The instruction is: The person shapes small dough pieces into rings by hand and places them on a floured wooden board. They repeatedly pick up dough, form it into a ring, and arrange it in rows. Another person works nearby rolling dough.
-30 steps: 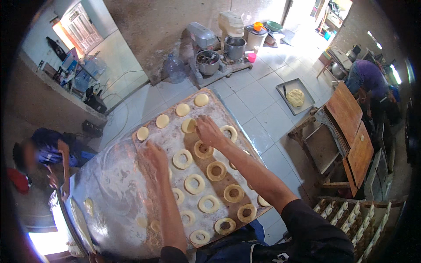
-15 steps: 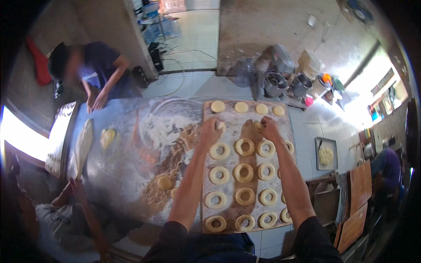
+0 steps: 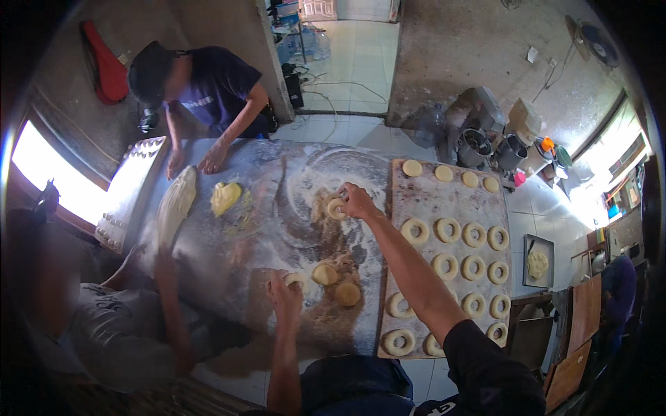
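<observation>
My right hand [image 3: 358, 201] reaches out over the floured table [image 3: 277, 229] and pinches a small pale dough ring [image 3: 337, 209] lying in the flour. Closer to me, my left hand [image 3: 286, 297] closes its fingers on a round dough ball [image 3: 296, 279]. Two more dough balls [image 3: 325, 274] [image 3: 347, 294] lie just right of that hand. To the right, a wooden board [image 3: 444, 201] carries several dough rings [image 3: 415, 231] in rows, with plain dough discs [image 3: 412, 168] along its far edge.
A person in a dark shirt [image 3: 215, 87] leans on the table's far side, near a long dough piece [image 3: 176, 205] and a yellow lump [image 3: 225, 197]. Another person in grey [image 3: 104, 333] sits at the left. Mixers [image 3: 479, 142] stand behind the board, and a metal tray [image 3: 538, 261] at the right.
Both my hands have left the board of dough rings and moved left onto the floured table. The view has turned left with them.
</observation>
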The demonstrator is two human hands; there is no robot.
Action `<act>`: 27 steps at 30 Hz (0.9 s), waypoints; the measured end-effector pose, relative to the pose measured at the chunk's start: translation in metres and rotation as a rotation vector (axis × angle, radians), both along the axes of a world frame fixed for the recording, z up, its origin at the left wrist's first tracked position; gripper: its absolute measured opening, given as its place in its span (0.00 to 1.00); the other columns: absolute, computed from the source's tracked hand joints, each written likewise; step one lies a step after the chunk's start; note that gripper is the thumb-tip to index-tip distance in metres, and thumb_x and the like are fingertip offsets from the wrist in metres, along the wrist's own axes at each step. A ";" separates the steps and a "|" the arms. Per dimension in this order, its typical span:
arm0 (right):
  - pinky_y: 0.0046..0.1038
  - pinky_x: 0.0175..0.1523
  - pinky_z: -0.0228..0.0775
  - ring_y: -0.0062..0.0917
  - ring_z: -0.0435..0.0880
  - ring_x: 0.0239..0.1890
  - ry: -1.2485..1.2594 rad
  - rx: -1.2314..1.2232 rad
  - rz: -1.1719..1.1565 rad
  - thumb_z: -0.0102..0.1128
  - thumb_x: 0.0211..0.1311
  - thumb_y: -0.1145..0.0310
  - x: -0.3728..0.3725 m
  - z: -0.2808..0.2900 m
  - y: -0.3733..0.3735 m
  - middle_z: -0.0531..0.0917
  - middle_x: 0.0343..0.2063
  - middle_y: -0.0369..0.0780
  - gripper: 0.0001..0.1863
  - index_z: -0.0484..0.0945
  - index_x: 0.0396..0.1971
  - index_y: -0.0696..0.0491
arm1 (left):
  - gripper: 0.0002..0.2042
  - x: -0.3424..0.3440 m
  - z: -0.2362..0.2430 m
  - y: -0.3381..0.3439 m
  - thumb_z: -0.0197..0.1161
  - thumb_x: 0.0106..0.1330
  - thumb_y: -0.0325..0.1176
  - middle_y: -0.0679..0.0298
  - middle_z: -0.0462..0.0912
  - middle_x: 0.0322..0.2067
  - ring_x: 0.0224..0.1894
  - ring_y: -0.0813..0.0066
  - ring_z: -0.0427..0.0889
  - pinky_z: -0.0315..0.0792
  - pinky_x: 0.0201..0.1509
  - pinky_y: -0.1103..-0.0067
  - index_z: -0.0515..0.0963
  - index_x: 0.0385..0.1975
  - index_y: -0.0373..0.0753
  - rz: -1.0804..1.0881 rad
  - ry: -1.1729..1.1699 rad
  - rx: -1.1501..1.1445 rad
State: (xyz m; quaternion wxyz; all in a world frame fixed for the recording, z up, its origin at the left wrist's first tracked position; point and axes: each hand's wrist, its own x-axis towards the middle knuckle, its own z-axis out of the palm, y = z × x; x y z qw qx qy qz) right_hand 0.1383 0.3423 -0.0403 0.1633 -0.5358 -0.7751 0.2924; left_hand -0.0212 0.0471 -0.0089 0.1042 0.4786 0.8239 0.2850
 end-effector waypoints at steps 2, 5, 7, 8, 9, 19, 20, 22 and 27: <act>0.40 0.49 0.77 0.44 0.77 0.49 -0.241 0.217 0.010 0.72 0.50 0.68 -0.023 -0.008 0.000 0.76 0.49 0.47 0.19 0.80 0.42 0.57 | 0.20 0.001 -0.001 -0.008 0.66 0.57 0.29 0.51 0.75 0.45 0.54 0.51 0.73 0.63 0.58 0.57 0.70 0.49 0.35 0.054 0.083 0.054; 0.38 0.45 0.74 0.40 0.81 0.40 -0.359 0.606 -0.038 0.76 0.46 0.63 -0.024 -0.007 -0.017 0.81 0.38 0.45 0.21 0.77 0.38 0.55 | 0.18 0.007 0.004 -0.006 0.65 0.58 0.29 0.51 0.75 0.44 0.56 0.50 0.71 0.63 0.58 0.57 0.72 0.48 0.35 -0.007 -0.031 0.126; 0.37 0.43 0.76 0.39 0.82 0.37 -0.078 0.300 -0.026 0.75 0.46 0.65 -0.014 0.005 -0.036 0.82 0.34 0.43 0.22 0.77 0.40 0.57 | 0.17 0.009 0.010 0.003 0.65 0.61 0.31 0.50 0.75 0.47 0.55 0.53 0.72 0.65 0.56 0.58 0.72 0.49 0.35 -0.108 -0.210 0.227; 0.37 0.42 0.76 0.38 0.83 0.35 0.061 0.126 -0.014 0.75 0.46 0.65 -0.010 0.014 -0.047 0.82 0.32 0.42 0.22 0.77 0.40 0.57 | 0.17 0.011 0.012 0.011 0.64 0.63 0.32 0.51 0.76 0.48 0.55 0.54 0.74 0.67 0.56 0.61 0.72 0.50 0.35 -0.133 -0.361 0.266; 0.35 0.41 0.77 0.35 0.84 0.35 0.192 0.065 -0.064 0.73 0.48 0.67 -0.006 0.023 -0.064 0.83 0.32 0.41 0.21 0.76 0.41 0.58 | 0.18 0.015 0.014 0.020 0.63 0.65 0.33 0.51 0.77 0.49 0.55 0.55 0.75 0.69 0.57 0.64 0.73 0.52 0.35 -0.138 -0.502 0.325; 0.26 0.46 0.78 0.24 0.85 0.43 0.812 -0.166 -0.098 0.66 0.53 0.81 0.024 0.076 -0.217 0.85 0.39 0.43 0.20 0.74 0.47 0.60 | 0.15 0.031 0.014 0.037 0.66 0.66 0.35 0.59 0.84 0.32 0.35 0.74 0.81 0.76 0.42 0.75 0.80 0.43 0.28 -0.341 -1.128 0.281; 0.28 0.47 0.78 0.25 0.85 0.44 0.749 -0.135 -0.081 0.66 0.53 0.80 0.024 0.080 -0.222 0.85 0.38 0.44 0.22 0.74 0.49 0.59 | 0.13 0.033 0.013 0.031 0.65 0.66 0.34 0.59 0.82 0.34 0.37 0.75 0.80 0.76 0.42 0.75 0.78 0.43 0.29 -0.415 -1.107 0.337; 0.29 0.47 0.78 0.26 0.85 0.44 0.779 -0.145 -0.108 0.67 0.52 0.80 0.024 0.086 -0.231 0.84 0.38 0.44 0.25 0.72 0.52 0.58 | 0.12 0.041 0.010 0.026 0.63 0.67 0.32 0.59 0.82 0.35 0.38 0.75 0.80 0.76 0.43 0.76 0.77 0.43 0.30 -0.366 -1.004 0.340; 0.28 0.45 0.76 0.24 0.83 0.41 0.723 -0.251 -0.067 0.63 0.52 0.81 0.034 0.106 -0.252 0.82 0.38 0.41 0.30 0.66 0.58 0.55 | 0.12 0.060 0.004 0.020 0.59 0.69 0.29 0.61 0.78 0.43 0.46 0.74 0.79 0.76 0.47 0.76 0.71 0.50 0.37 -0.201 -1.540 0.477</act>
